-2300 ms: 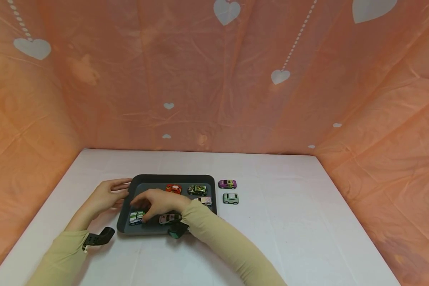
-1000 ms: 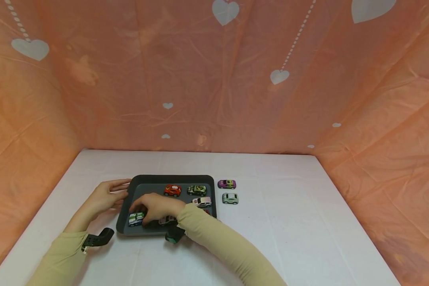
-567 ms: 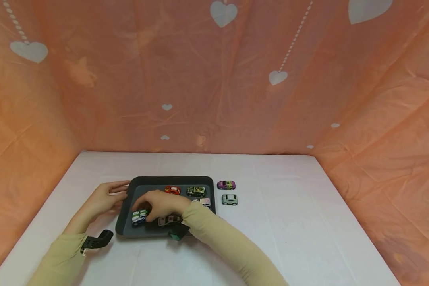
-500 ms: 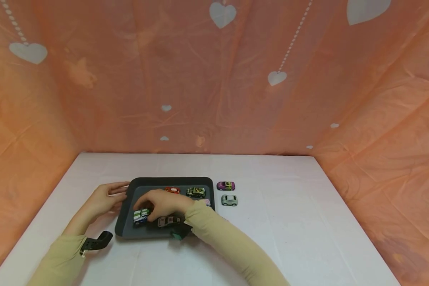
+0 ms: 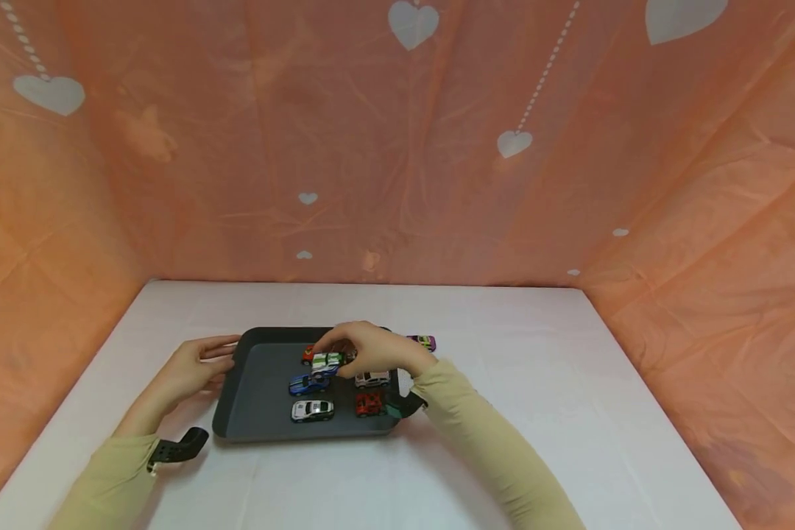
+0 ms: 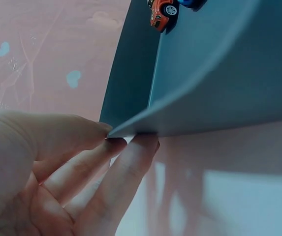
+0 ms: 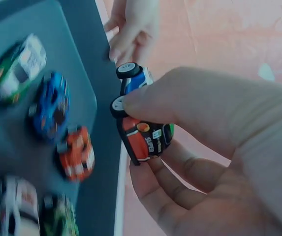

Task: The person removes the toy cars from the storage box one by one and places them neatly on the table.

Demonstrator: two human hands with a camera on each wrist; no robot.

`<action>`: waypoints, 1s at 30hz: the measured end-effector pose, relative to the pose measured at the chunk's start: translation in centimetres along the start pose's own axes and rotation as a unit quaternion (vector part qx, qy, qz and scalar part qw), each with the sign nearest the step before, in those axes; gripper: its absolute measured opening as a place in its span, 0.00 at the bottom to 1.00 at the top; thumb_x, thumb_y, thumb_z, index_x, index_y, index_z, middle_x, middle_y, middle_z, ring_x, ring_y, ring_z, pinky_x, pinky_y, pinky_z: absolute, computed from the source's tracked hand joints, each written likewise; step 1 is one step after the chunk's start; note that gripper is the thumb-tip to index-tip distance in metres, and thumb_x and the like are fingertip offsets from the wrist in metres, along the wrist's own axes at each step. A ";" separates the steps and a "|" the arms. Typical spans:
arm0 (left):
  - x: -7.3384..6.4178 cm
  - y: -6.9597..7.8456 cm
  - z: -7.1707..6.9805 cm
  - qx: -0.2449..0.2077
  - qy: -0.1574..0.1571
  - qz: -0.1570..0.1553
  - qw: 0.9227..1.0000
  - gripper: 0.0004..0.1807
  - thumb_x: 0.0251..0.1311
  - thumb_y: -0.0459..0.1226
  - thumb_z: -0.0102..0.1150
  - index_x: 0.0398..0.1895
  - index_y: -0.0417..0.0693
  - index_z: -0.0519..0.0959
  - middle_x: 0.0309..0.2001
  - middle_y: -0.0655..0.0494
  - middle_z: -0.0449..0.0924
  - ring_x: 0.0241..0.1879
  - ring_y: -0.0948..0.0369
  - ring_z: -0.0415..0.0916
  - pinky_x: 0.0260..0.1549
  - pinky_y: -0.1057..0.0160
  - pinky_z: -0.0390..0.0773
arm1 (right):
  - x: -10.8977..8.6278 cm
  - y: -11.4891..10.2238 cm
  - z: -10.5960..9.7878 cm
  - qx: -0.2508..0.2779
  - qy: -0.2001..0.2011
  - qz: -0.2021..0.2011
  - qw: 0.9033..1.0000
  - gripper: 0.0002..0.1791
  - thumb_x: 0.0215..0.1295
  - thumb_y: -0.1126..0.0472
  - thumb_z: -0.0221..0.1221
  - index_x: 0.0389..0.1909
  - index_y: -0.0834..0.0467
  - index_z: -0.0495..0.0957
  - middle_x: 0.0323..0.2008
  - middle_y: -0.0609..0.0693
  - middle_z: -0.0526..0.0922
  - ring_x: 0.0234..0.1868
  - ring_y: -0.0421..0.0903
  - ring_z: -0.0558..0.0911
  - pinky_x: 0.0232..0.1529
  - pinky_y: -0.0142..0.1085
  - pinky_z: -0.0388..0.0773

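My right hand (image 5: 374,350) pinches a toy car (image 5: 327,363) with a green-and-white striped top, raised above the grey tray (image 5: 252,430). In the right wrist view, the held car (image 7: 148,140) shows blue, black and red sides. Below and around it in the tray stand a blue car (image 5: 308,383), a white-and-black car (image 5: 313,411), a red car (image 5: 369,404), a whitish car (image 5: 372,379) and a partly covered orange-red car (image 5: 308,355). My left hand (image 5: 188,370) touches the tray's left rim with extended fingers.
A purple-and-yellow car (image 5: 424,342) stands on the white table (image 5: 536,368), right of the tray. The pale green car beside it is hidden behind my right wrist. Orange cloth walls (image 5: 397,184) enclose the table's back and sides.
From the tray's left front, my right hand has carried the striped car up, right and towards the back. The blue car is uncovered now. My left hand stays at the rim.
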State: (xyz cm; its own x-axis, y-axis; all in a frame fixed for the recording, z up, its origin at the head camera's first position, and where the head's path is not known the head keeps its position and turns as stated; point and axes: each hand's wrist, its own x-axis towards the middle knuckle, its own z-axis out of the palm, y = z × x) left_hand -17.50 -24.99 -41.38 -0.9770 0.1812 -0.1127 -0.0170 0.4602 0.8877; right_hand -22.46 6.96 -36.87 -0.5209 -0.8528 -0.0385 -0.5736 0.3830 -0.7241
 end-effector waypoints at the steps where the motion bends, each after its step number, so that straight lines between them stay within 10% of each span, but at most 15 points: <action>1: 0.0 0.0 0.1 -0.002 0.000 -0.001 1.000 0.29 0.66 0.31 0.52 0.68 0.30 0.60 0.62 0.28 0.64 0.36 0.60 0.81 0.30 0.60 0.81 | -0.6 0.2 -0.3 0.004 0.007 0.004 1.000 0.26 0.56 0.71 0.64 0.58 0.57 0.76 0.53 0.42 0.77 0.52 0.36 0.74 0.52 0.29 0.71; 10: 0.2 0.0 0.2 0.005 -0.004 0.005 1.000 0.29 0.66 0.30 0.52 0.68 0.30 0.59 0.61 0.27 0.65 0.36 0.57 0.81 0.30 0.60 0.81 | -5.8 1.7 -2.4 -0.012 0.049 0.031 0.998 0.27 0.53 0.71 0.65 0.57 0.58 0.77 0.50 0.43 0.78 0.48 0.40 0.76 0.51 0.43 0.74; 30: 0.2 -0.4 0.2 -0.013 -0.008 0.005 1.000 0.30 0.66 0.29 0.52 0.69 0.29 0.58 0.57 0.26 0.69 0.31 0.60 0.80 0.28 0.60 0.81 | -12.3 5.6 -2.8 0.016 0.117 0.006 0.993 0.28 0.53 0.74 0.64 0.58 0.59 0.76 0.54 0.51 0.79 0.51 0.43 0.76 0.54 0.40 0.72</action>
State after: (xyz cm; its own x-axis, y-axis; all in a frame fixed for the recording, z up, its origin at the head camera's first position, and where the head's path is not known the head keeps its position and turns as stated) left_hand -17.67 -24.94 -41.83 -0.9737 0.1995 -0.1097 -0.0122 0.4353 0.9002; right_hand -21.04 20.63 -38.57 -0.6628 -0.7405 0.1111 -0.5475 0.3781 -0.7465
